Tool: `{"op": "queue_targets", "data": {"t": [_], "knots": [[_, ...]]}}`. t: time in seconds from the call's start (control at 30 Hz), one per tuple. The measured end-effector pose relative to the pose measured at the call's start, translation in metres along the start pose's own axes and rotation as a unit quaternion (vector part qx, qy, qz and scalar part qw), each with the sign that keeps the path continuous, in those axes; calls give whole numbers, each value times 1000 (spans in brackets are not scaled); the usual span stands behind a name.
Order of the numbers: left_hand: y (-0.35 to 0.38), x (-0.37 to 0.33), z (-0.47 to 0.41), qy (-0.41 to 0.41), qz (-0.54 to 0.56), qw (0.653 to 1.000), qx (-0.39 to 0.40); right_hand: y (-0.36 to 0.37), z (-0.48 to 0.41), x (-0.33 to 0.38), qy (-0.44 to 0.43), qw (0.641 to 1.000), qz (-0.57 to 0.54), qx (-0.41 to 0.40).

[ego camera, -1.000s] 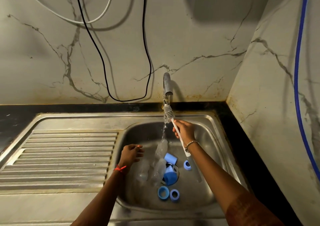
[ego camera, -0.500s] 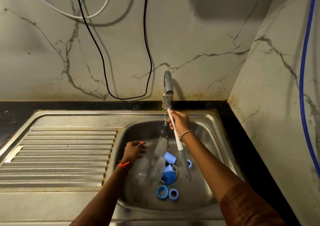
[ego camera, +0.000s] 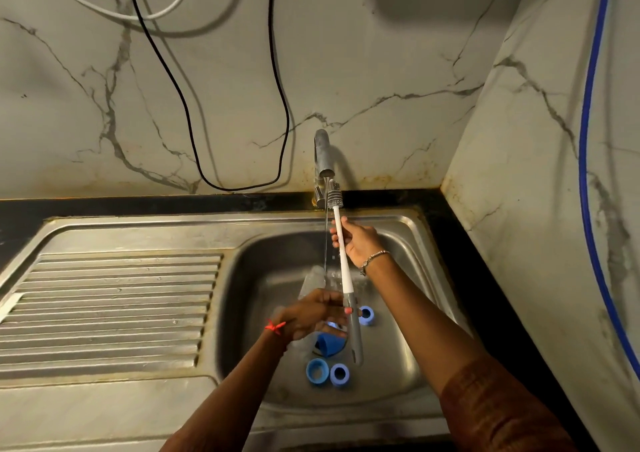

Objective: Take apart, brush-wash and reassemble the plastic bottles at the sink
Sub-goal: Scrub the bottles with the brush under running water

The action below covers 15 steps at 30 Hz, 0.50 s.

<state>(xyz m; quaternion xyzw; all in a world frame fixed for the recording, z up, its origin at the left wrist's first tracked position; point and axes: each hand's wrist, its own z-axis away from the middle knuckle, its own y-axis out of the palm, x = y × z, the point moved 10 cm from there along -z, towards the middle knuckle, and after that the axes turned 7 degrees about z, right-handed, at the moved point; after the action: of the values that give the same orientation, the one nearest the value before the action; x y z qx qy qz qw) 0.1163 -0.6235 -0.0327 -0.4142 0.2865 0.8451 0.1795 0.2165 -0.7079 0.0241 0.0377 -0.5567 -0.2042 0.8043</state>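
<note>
Under the tap our right hand grips the brush, our left hand curls round a clear bottle; with the caps off, we judge washing and reassembly remain.

The basin is crowded down its middle: the brush slants from beside the tap down toward the drain, gripped on its white shaft by the right hand, with the water stream falling just left of it. The blurred left hand and a clear bottle fill the space left of the brush handle. A blue piece sits at the drain, a larger blue cap and smaller blue cap lie side by side nearer, a third cap just right of the handle. Open floor shows along the basin's left and right walls. The ribbed drainboard gives open passage from the left. A black cable loops low on the back wall; the side wall closes the right
</note>
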Motion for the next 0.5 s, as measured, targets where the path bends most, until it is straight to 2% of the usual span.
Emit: {"op": "queue_targets", "data": {"t": [0.1,0.17,0.2,0.27,0.3,0.33,0.4,0.5], "knots": [[11,-1,-2,7,-18,1000,-5,-8,8,-15,37,996,79,21],[13,-2,-4,15,-17,999,-26,-19,16,-31,80,973,210,44],[13,-1,-6,19,-12,999,-38,-27,21,-42,114,951,282,60],[17,3,-8,20,7,999,-42,-44,39,-69,213,883,403,114],[21,9,-10,9,25,999,-38,-52,51,-80,258,850,437,140],[26,16,-12,-9,47,998,-34,-59,58,-87,285,833,450,148],[33,32,-14,-45,71,996,-32,-69,65,-88,286,838,448,123],[25,45,-19,-44,-9,997,-62,-89,59,-79,237,841,483,58]]}}
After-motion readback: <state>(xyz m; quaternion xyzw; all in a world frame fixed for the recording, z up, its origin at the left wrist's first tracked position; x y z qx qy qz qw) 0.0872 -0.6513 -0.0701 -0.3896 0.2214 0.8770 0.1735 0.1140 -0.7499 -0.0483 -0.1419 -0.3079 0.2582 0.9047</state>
